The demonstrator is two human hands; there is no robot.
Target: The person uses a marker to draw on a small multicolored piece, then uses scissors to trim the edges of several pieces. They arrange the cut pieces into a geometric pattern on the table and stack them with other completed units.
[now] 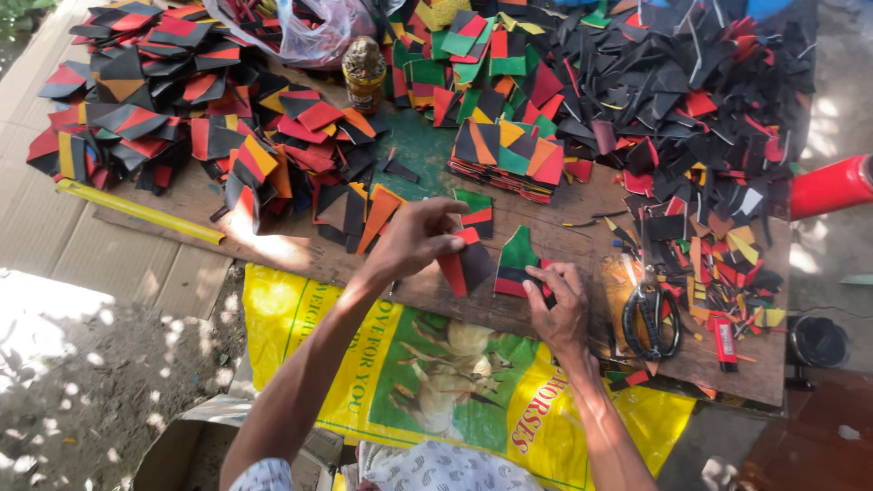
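Observation:
My left hand [416, 238] pinches a flat black and red cut piece [466, 264] just above the wooden board [564, 232]. My right hand [559, 307] rests on the board beside it, fingers pressing the lower edge of a green, red and black piece [516, 261]. The two pieces lie side by side, nearly touching. Another green, red and black piece [475, 209] lies flat just behind my left fingers.
Piles of black, red, orange, yellow and green cut pieces [182, 109] cover the board's left and back. Black-handled scissors [650, 314] lie right of my right hand. A small jar [365, 73], a yellow ruler [136, 211], a red roll [832, 186] and a yellow printed sack [436, 373] surround them.

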